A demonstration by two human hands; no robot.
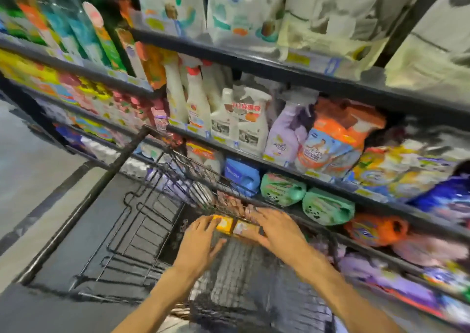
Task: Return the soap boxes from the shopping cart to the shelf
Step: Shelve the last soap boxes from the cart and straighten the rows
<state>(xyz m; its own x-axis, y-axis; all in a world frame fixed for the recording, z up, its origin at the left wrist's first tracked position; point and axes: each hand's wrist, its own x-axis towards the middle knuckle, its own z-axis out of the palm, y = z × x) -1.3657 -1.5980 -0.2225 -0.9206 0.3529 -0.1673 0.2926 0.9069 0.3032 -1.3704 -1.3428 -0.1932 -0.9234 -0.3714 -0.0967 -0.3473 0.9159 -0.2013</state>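
Observation:
Two small soap boxes sit side by side between my hands, above the black wire shopping cart [142, 220]: a yellow soap box [224, 224] on the left and a pale beige soap box [244, 228] on the right. My left hand [203, 238] grips the left end of the yellow box. The fingers of my right hand [277, 227] curl over the right end of the pale box. The boxes are level with the cart's far rim, close to the shelf [305, 177]. The frame is blurred.
Dark shelving runs across the right and top, packed with spray bottles [244, 121], green detergent jugs [283, 189], an orange jug [376, 228] and refill bags. More pinkish boxes [231, 203] lie by the cart's far side. Grey floor [30, 159] is at left.

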